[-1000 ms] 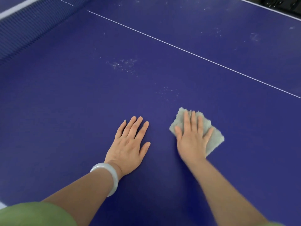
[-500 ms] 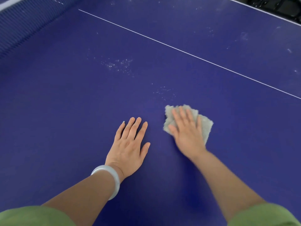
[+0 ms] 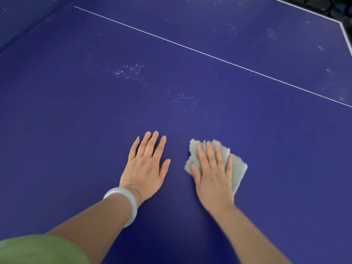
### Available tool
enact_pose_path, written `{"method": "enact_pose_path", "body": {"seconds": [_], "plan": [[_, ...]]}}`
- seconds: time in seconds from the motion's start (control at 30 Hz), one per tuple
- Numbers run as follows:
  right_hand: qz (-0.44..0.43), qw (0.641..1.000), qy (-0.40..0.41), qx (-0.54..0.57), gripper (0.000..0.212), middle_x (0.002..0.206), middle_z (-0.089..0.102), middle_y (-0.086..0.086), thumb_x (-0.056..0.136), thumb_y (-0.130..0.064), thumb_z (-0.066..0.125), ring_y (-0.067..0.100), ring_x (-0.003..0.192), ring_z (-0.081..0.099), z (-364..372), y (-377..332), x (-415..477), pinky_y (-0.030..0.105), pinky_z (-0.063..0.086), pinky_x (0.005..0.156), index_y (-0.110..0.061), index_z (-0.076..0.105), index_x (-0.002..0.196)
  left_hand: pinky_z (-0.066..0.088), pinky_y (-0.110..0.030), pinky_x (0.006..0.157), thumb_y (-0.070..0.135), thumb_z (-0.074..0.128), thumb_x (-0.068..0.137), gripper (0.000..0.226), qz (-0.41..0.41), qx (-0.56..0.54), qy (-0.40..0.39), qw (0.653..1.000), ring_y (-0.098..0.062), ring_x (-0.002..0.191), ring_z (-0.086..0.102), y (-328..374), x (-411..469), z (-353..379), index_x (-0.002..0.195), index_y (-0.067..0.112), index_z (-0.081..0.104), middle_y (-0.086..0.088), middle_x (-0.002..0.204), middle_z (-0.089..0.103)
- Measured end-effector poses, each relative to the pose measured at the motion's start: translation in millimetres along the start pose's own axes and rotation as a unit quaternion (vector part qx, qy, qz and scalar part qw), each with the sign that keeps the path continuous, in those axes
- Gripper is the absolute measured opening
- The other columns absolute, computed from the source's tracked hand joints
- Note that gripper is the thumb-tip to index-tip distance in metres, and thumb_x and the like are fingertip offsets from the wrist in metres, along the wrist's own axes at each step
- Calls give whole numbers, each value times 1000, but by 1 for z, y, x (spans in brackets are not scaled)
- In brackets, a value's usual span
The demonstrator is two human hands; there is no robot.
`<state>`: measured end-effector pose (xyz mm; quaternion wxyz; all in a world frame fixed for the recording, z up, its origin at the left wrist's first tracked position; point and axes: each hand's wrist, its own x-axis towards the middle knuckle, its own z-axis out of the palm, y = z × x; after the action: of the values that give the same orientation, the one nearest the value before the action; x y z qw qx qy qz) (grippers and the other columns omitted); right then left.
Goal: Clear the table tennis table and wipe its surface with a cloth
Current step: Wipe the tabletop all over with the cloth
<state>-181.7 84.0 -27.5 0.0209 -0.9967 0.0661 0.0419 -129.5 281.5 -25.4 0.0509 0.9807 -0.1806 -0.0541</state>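
Note:
The blue table tennis table (image 3: 76, 130) fills the view. My right hand (image 3: 213, 174) presses flat, fingers straight, on a grey cloth (image 3: 238, 168) that lies on the surface; the cloth sticks out past my fingertips and to the right. My left hand (image 3: 146, 168) rests flat on the bare table just left of the cloth, fingers straight, a pale bangle on its wrist. White dusty specks (image 3: 127, 71) lie beyond my hands, with a smaller patch (image 3: 182, 101) nearer the cloth.
The net (image 3: 21, 21) runs along the upper left. A white centre line (image 3: 209, 56) crosses diagonally. The table's far corner with its white edge (image 3: 342, 29) is at the upper right, with more faint smudges (image 3: 270, 34) near it.
My right hand slid the cloth left and then back toward me and slightly right. My left hand stayed planted. The view shifted so the far right corner shows.

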Motion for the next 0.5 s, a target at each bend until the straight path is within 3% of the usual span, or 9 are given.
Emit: {"method": "enact_pose_path", "body": {"seconds": [0.17, 0.23, 0.37, 0.43, 0.5], "plan": [[212, 975, -9, 69, 58, 166, -1, -2, 105, -44, 16, 19, 152, -8, -14, 55, 54, 54, -1, 121, -26, 1, 158, 10, -45, 123, 50, 10, 99, 67, -4, 7, 7, 1000, -24, 151, 12, 0, -1, 0, 156, 17, 18, -6, 163, 18], [175, 983, 9, 48, 58, 166, 1, 0, 105, -44, 13, 21, 153, -6, -9, 32, 35, 53, 1, 121, -24, 2, 159, 11, -45, 123, 50, 10, 98, 67, -2, 2, 9, 1000, -24, 151, 13, 0, -1, 0, 156, 17, 20, -7, 162, 19], [-83, 996, 1, 14, 57, 166, 9, -7, 105, -45, 11, 17, 153, 3, 4, 21, -40, 48, 5, 121, -27, 10, 159, 14, -46, 122, 48, 15, 99, 66, -1, -3, 17, 1000, -25, 150, 16, -1, -2, 1, 155, 15, 24, -8, 161, 23], [-69, 997, -19, 26, 57, 165, 10, -10, 104, -46, 12, 15, 153, 3, 0, 63, -38, 47, 6, 121, -29, 12, 158, 16, -46, 122, 49, 14, 99, 66, -4, 2, 15, 1000, -26, 150, 18, 0, -2, 0, 155, 15, 25, -8, 161, 24], [25, 1000, 3, 17, 59, 164, 15, -7, 102, -46, 11, 16, 153, 6, -6, 115, -14, 49, 8, 122, -27, 16, 158, 17, -47, 122, 48, 15, 99, 66, -5, 1, 17, 1000, -26, 149, 20, 1, -2, -1, 154, 15, 26, -9, 160, 26]]}}
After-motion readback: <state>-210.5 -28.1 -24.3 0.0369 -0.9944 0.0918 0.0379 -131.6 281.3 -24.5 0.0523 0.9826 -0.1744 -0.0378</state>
